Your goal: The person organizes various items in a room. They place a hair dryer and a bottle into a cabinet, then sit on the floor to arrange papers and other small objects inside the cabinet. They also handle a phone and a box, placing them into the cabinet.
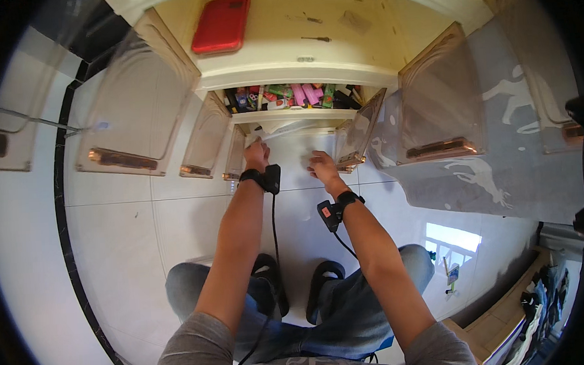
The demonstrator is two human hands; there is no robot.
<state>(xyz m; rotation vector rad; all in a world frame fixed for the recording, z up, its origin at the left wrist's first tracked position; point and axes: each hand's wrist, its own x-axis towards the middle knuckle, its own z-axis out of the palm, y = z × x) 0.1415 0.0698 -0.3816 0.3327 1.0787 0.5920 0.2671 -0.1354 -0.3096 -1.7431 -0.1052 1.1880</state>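
My left hand (257, 154) reaches to the left side of the lowest cabinet compartment, its fingers bent at a pale, crumpled thing (254, 136); whether it grips this cannot be told. Low and to the right, my right hand (322, 166) is held with its fingers apart and nothing in them, close to the open lower right door (363, 126). A translucent whitish sheet or bag (289, 128) lies across the lowest opening. Above it, the middle compartment is packed with small colourful items (300, 95). On the top shelf are a red plastic case (222, 25) and a small screwdriver-like tool (316, 39).
Open doors with amber handles flank the cabinet, such as the left door (129, 106) and right door (439, 100). A grey patterned cloth (470, 173) hangs or lies at right. Cables run from both wrist devices. A wooden box (502, 315) with fabric stands lower right.
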